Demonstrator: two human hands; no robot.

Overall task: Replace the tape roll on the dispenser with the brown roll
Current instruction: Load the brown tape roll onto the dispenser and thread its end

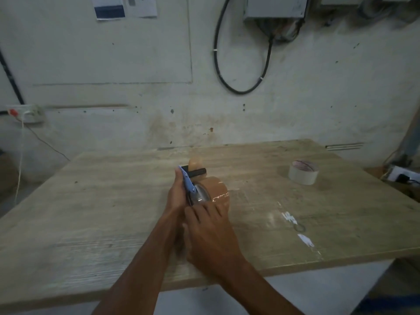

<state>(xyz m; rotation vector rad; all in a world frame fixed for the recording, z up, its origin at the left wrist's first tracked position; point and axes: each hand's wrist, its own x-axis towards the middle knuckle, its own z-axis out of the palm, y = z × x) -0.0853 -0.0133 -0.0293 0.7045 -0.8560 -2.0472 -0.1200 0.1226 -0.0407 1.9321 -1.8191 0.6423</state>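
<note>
table: wooden, bears everything. dispenser: blue frame, long axis running away from the person, clasped in left hand. brown roll: touching the dispenser's right side, under right hand, which grasps it. white roll: well apart, far right.

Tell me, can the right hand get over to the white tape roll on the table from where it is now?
Probably yes. The bare tabletop lies between the right hand and the white tape roll, but that hand is on the dispenser and would have to let go first.
</note>
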